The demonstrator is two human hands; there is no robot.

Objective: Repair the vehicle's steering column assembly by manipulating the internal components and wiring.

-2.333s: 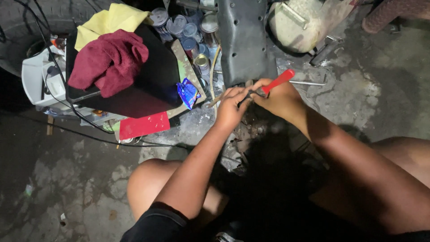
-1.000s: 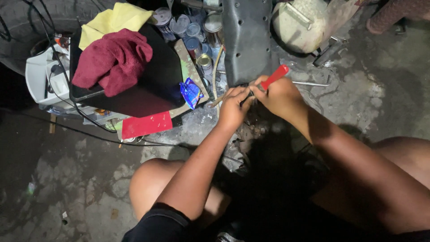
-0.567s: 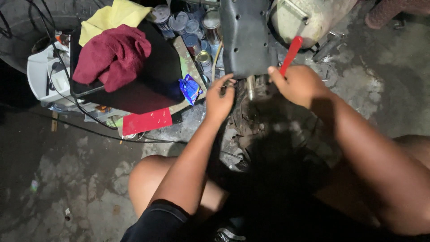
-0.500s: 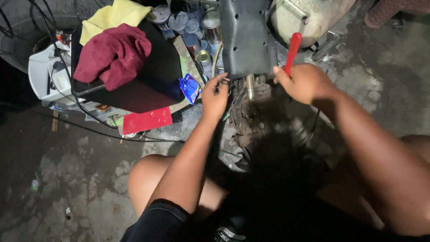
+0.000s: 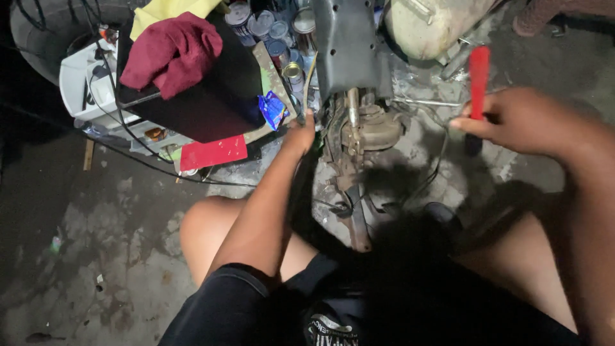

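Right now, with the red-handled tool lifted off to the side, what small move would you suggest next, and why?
Probably bring the red-handled tool in the right hand back left to the rusty metal assembly: the tool is apart from it, while the left hand already rests at its edge.

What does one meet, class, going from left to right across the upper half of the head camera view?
White plastic box → dark red crumpled cloth → small blue foil packet → left hand → rusty metal engine part → red-handled tool in the grip of the right hand.
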